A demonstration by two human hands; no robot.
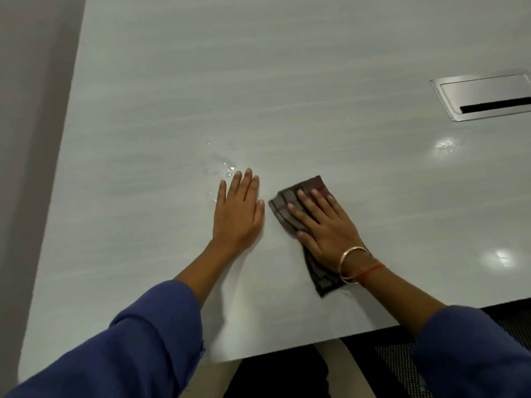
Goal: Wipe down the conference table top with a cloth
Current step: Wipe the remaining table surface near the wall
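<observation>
Table top (pixel 258 81): pale, glossy, wood-grain finish. Its near edge runs behind both wrists, under the forearms; its left edge rises well to the left of the left hand's fingers, with a rounded corner at lower left. Broad bare surface lies ahead of both sets of fingertips and off to the left.

Left hand (pixel 237 214): flat on the table, fingers straight and close together, holding nothing. A wet patch (pixel 224 168) of small droplets sits just beyond its fingertips, touching or nearly touching them.

Right hand (pixel 324 225): flat on the cloth (pixel 298 193), fingers straight and slightly apart, pressing down. The cloth is dark, checked and folded; it shows ahead of and to the left of the fingers and trails back under the wrist. A gold bangle (pixel 352 264) rings that wrist. The two hands lie near each other, not touching.

Metal cable hatch (pixel 485 96): set flush in the table, far ahead and right of the right fingers. Black mesh seat (pixel 402 366) below the near edge.
</observation>
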